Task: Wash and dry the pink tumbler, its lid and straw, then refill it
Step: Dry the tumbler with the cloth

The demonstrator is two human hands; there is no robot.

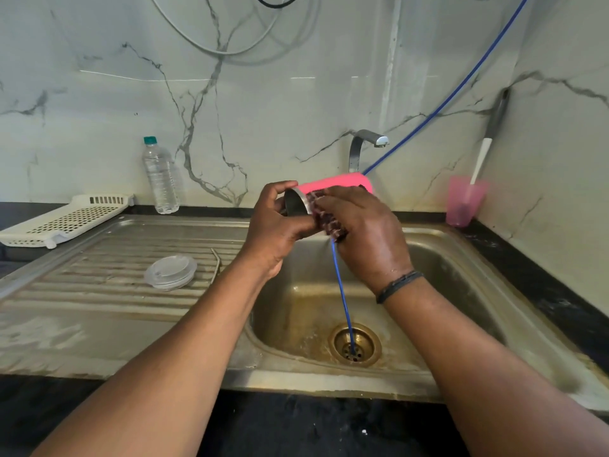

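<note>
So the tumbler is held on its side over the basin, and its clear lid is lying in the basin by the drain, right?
Not quite. The head view shows the clear lid on the ribbed drainboard left of the basin; the tumbler is indeed held sideways over it.

left hand (276, 225) holding pink tumbler (333, 183), right hand (365, 235) scrubbing

The tumbler (333, 183) is bright pink with a silver rim, the cloth (324, 214) against it checked maroon and white. A blue hose (342, 291) crosses white, grey-veined marble (263, 94). The lid (170, 271) is clear, the cup (464, 201) translucent pink, the bottle's cap (150, 140) teal.
</note>
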